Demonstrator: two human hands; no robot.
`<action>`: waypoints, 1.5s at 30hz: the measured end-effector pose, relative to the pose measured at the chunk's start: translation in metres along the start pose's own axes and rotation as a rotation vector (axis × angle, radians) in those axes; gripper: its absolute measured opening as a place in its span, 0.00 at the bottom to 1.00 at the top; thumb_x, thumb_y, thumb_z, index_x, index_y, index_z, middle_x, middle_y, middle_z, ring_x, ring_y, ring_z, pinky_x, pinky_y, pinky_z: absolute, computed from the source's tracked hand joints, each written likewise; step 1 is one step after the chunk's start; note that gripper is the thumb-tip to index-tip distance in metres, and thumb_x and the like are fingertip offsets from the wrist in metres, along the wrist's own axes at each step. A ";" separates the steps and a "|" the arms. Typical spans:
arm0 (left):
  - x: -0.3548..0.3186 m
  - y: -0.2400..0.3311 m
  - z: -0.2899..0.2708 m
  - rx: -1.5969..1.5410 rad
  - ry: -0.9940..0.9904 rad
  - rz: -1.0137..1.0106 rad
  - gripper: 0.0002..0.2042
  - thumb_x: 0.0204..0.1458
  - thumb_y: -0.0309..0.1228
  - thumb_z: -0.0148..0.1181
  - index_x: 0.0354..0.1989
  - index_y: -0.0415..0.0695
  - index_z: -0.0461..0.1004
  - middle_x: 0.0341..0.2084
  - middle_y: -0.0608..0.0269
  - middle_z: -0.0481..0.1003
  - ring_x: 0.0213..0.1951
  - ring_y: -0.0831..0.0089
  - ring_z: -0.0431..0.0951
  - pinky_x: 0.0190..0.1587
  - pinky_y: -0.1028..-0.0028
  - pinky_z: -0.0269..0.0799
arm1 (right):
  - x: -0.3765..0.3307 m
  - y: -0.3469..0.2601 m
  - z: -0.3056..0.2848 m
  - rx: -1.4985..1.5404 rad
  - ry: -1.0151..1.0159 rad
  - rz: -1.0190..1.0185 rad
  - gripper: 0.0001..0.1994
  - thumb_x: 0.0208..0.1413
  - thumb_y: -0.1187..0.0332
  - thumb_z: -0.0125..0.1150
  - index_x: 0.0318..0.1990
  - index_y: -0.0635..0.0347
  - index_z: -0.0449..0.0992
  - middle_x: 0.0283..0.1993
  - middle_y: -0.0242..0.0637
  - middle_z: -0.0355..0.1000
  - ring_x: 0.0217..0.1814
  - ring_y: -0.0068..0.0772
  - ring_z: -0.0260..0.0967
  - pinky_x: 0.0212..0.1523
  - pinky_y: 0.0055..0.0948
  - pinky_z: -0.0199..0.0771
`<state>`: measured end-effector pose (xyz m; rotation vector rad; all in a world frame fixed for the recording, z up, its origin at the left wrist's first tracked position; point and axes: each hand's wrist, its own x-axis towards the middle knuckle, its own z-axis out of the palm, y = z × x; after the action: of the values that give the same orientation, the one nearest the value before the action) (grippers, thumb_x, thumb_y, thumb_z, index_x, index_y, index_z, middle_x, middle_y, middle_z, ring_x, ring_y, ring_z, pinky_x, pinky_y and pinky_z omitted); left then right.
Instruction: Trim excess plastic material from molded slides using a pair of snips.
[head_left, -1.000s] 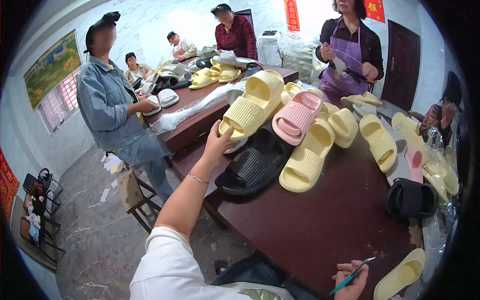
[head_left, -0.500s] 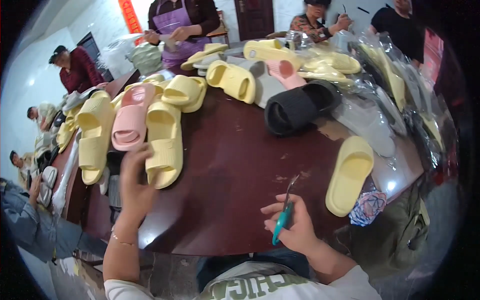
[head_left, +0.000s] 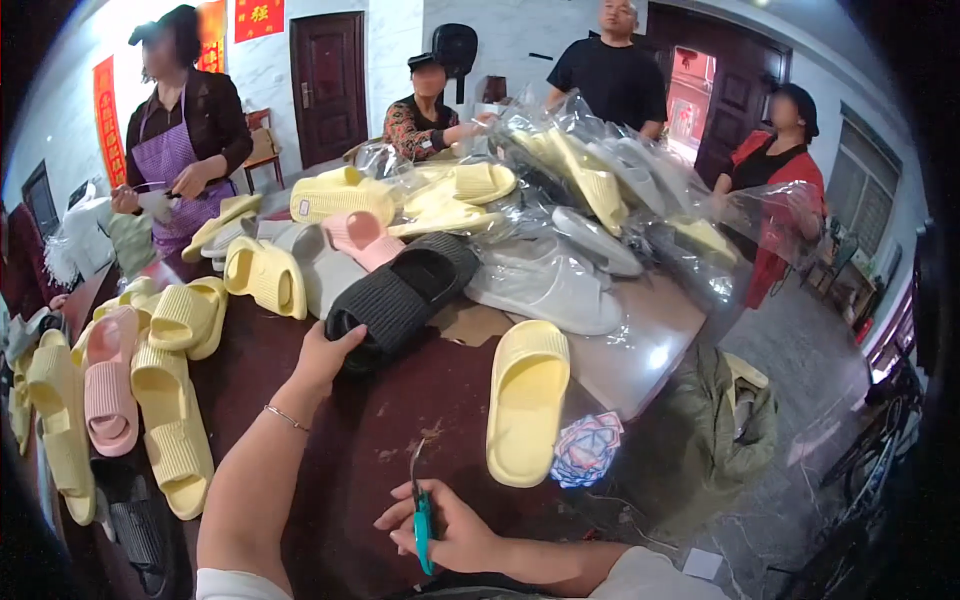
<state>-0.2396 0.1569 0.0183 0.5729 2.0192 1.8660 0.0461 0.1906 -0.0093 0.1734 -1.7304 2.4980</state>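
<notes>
My left hand (head_left: 322, 362) reaches across the dark red table (head_left: 380, 450) and grips the near end of a black ribbed slipper (head_left: 400, 295). A thin bracelet circles that wrist. My right hand (head_left: 450, 525) rests near the table's front edge, closed around small teal-handled snips (head_left: 422, 510) whose blades point up. A single yellow slipper (head_left: 525, 400) lies sole down just right of the snips, between my hands and the bagged pile.
Yellow and pink slippers (head_left: 150, 390) lie in rows at the left. Slippers in clear plastic bags (head_left: 590, 210) are heaped at the back right. Several people stand or sit around the table's far side. A green garment (head_left: 725, 420) hangs off the right edge.
The view has swung right. My left hand has left the yellow slippers at the left and now holds the black slipper. My right hand still holds the snips.
</notes>
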 end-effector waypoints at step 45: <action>-0.319 0.096 0.021 -0.195 -0.457 0.956 0.11 0.51 0.29 0.55 0.41 0.36 0.72 0.39 0.54 0.72 0.40 0.59 0.71 0.42 0.67 0.67 | 0.012 0.018 -0.002 0.072 0.455 -0.035 0.21 0.50 0.64 0.55 0.50 0.56 0.56 0.28 0.38 0.65 0.16 0.23 0.60 0.13 0.20 0.62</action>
<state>0.0534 0.0202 0.1034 1.9350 1.3065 2.0512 0.0314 0.1868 -0.0248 -0.3313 -1.4394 2.3356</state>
